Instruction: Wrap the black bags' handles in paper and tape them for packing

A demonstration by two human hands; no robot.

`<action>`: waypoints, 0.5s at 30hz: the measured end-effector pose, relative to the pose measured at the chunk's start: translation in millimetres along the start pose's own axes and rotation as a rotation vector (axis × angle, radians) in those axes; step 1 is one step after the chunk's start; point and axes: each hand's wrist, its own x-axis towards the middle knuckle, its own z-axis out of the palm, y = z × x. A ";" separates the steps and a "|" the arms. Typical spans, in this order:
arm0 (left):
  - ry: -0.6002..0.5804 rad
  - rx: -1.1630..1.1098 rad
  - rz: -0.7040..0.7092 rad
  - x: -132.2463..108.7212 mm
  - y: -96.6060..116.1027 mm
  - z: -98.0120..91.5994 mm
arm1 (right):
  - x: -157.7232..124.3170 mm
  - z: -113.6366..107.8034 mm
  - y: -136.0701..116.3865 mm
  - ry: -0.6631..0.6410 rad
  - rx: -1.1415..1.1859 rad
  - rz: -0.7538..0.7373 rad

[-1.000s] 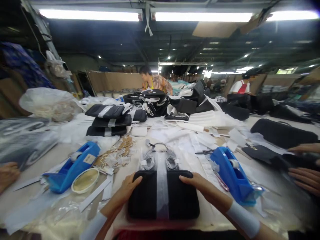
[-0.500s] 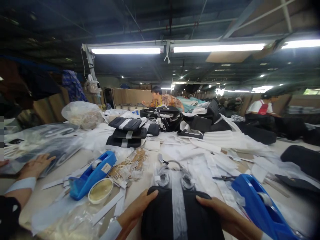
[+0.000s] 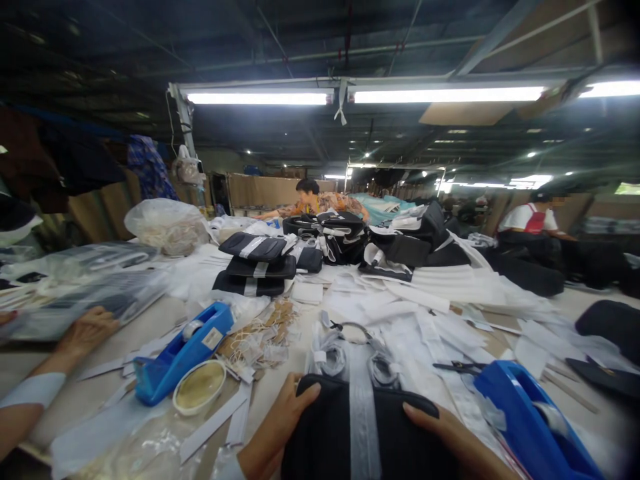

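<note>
A black bag (image 3: pixel 320 433) with a whitish wrapping strip (image 3: pixel 361 413) down its middle is held close in front of me. My left hand (image 3: pixel 280 420) grips its left edge, thumb on top. On the opposite edge, my right hand (image 3: pixel 440 427) has its thumb over the upper corner; the other fingers are hidden beneath. Plastic-wrapped strap or handle parts (image 3: pixel 333 360) extend from the bag's far side onto the table. To the left stand a blue tape dispenser (image 3: pixel 187 350) and a round tub (image 3: pixel 200 387) of yellowish stuff. Another blue tape dispenser (image 3: pixel 535 420) is at the right.
A co-worker's hand (image 3: pixel 93 327) rests on plastic-wrapped goods at the left. Brown tags with strings (image 3: pixel 273 333) lie mid-table. Black bags are stacked (image 3: pixel 260 267) beyond them, near white sheets (image 3: pixel 440 280). People (image 3: pixel 530 217) work across the table and at right.
The view has shifted slightly. Both my hands keep their hold on the bag. At left, the co-worker's fingers have curled on the plastic, and the person across the table has moved an arm.
</note>
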 end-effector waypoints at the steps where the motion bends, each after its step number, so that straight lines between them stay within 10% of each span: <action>1: 0.007 0.006 0.026 0.7 8.1 -1.4 | 2.6 1.8 -4.7 0.029 -0.019 -0.017; 8: 0.081 0.035 0.250 17.8 143.5 -39.7 | 35.1 74.2 -108.3 0.040 -0.143 -0.237; 15: 0.177 0.172 0.458 114.1 309.6 -156.9 | 178.2 197.2 -244.1 -0.148 -0.027 -0.535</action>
